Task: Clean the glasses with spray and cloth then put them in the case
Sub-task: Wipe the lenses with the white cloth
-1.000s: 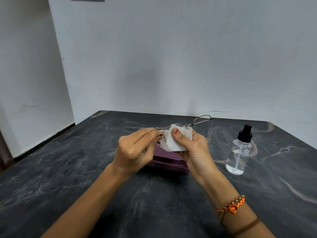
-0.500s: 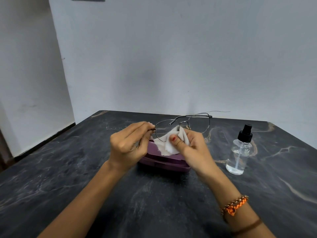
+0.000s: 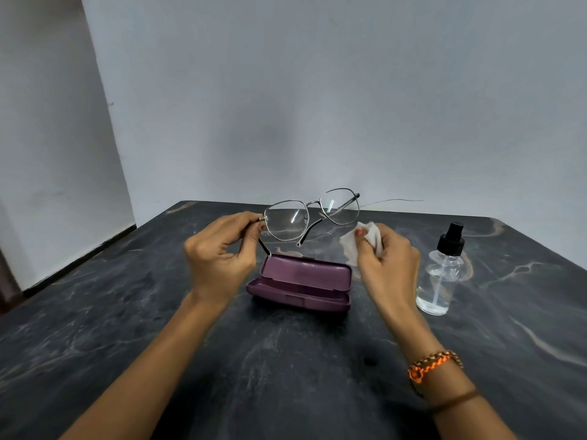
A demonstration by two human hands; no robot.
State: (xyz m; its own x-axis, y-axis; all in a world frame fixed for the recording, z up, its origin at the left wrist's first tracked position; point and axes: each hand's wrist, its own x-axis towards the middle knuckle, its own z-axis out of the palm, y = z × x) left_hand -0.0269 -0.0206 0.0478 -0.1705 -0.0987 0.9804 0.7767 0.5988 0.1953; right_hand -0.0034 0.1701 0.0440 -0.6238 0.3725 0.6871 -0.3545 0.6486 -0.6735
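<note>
Thin metal-framed glasses hang in the air above the table, lenses facing me, temples unfolded. My left hand pinches the frame at its left hinge. My right hand is to the right of the glasses and apart from them, holding a crumpled white cloth. Below and between the hands a purple glasses case lies open on the table, with nothing visible inside it. A clear spray bottle with a black nozzle stands upright to the right of my right hand.
A dark marbled table carries everything. A pale wall rises right behind its far edge, and the table's left edge drops off beside another wall. A thin wire lies along the far edge near the wall.
My right hand has pulled the cloth off the lens and moved right. My left hand has lifted the glasses higher, uncovering the open case below.
</note>
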